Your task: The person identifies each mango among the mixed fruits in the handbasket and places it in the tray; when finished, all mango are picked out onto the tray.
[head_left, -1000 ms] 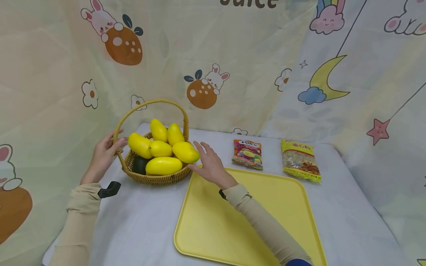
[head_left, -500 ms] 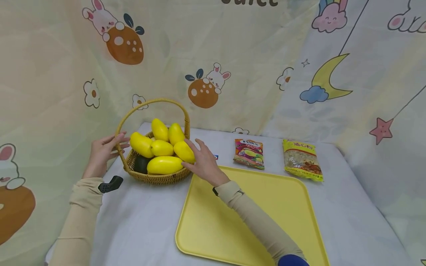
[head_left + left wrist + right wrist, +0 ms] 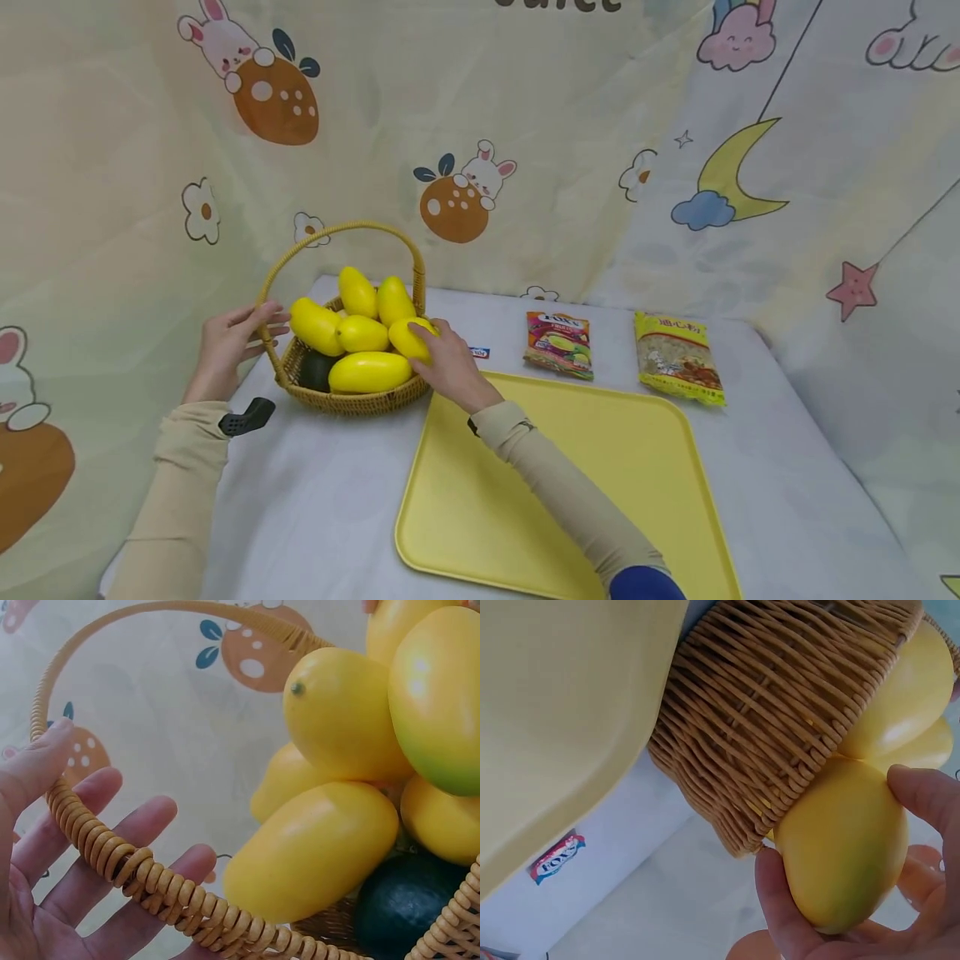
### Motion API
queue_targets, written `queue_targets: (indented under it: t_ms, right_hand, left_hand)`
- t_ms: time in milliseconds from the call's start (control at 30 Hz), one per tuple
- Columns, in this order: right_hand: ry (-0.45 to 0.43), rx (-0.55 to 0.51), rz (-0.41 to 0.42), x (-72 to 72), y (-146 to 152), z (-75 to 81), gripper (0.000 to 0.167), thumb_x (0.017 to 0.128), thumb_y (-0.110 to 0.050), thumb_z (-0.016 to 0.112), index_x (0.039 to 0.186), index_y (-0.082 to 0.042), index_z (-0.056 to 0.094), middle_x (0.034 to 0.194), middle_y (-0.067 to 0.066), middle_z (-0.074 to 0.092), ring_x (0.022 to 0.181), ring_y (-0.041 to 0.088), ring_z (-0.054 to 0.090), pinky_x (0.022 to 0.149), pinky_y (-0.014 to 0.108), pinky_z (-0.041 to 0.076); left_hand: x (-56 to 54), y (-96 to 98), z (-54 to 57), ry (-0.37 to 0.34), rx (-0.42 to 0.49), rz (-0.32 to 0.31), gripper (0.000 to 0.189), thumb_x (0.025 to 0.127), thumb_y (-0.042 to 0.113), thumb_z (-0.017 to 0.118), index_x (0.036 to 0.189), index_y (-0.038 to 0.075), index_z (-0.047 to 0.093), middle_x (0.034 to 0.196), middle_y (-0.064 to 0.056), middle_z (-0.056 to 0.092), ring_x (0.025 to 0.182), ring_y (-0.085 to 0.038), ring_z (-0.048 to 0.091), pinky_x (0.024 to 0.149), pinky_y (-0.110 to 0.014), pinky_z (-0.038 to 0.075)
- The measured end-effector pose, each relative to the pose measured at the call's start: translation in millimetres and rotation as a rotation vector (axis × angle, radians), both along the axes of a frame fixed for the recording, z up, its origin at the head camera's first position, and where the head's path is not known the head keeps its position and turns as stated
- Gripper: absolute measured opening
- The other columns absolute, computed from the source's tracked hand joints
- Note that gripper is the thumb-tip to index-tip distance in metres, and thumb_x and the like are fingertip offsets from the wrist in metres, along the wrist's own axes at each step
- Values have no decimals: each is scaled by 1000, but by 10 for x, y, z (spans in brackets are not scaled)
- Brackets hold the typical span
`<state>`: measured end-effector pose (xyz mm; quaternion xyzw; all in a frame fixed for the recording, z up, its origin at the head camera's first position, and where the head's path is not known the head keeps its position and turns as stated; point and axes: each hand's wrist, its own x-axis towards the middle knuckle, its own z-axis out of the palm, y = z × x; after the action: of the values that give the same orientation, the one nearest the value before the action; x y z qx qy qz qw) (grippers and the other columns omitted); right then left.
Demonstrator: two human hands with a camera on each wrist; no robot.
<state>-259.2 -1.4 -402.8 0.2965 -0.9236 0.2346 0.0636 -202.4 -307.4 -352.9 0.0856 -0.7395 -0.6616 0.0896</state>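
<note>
A wicker basket (image 3: 360, 404) with a tall arched handle stands at the left of the table. Several yellow mangoes (image 3: 369, 372) and a dark green avocado-like fruit (image 3: 409, 904) fill it. My left hand (image 3: 223, 350) is at the basket's left side, thumb in front of the handle's base and straight fingers behind it, as the left wrist view shows. At the right rim, my right hand (image 3: 453, 367) holds a mango (image 3: 844, 847) between thumb and fingers. That mango still lies against the others at the basket's edge; its far side is hidden.
A yellow tray (image 3: 555, 483) lies right of the basket, partly under my right forearm. Behind it are a purple-red candy packet (image 3: 558, 345) and a yellow pasta bag (image 3: 679, 358). A small FOX'S label (image 3: 557, 857) shows beside the tray. A printed cloth hangs behind.
My right hand has moved left from beside the basket and taken hold of the right-hand mango. The fingers of my left hand have straightened at the handle. The small label has come into sight.
</note>
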Motion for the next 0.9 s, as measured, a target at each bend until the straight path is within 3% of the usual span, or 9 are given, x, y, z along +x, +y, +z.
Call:
queue_targets:
  t_ms: [267,467,633,900]
  right_hand:
    - [-10,-22,-13,66,212,53,52,97,-27,55,146,-15,42,144,20,41,124,36,49,102,48,41]
    - [4,-95,-117,136,477,16,52,95,-27,58,144,-16,46,142,20,44,120,37,51,100,49,43]
    - [-16,-125,-175,193,619,-129,51,93,-27,60,141,-15,49,139,22,46,118,40,53,99,51,43]
    - [-60,-33,-161,289,626,-406,51,95,-28,60,142,-13,48,138,23,46,118,40,53,99,50,43]
  left_hand:
    - [-31,-8,-40,6,-3,11,55,89,44,64,130,9,59,88,17,72,79,2,68,67,-16,52]
    - [-31,-23,-35,12,-13,15,56,90,43,64,132,8,58,88,18,72,78,2,68,66,-16,52]
    - [-12,-28,-15,-6,-40,7,54,90,46,62,131,12,59,87,21,71,82,1,68,68,-15,52]
    - [-15,-14,-12,-11,-17,-9,54,89,46,63,131,12,59,88,20,71,82,0,69,68,-16,52]
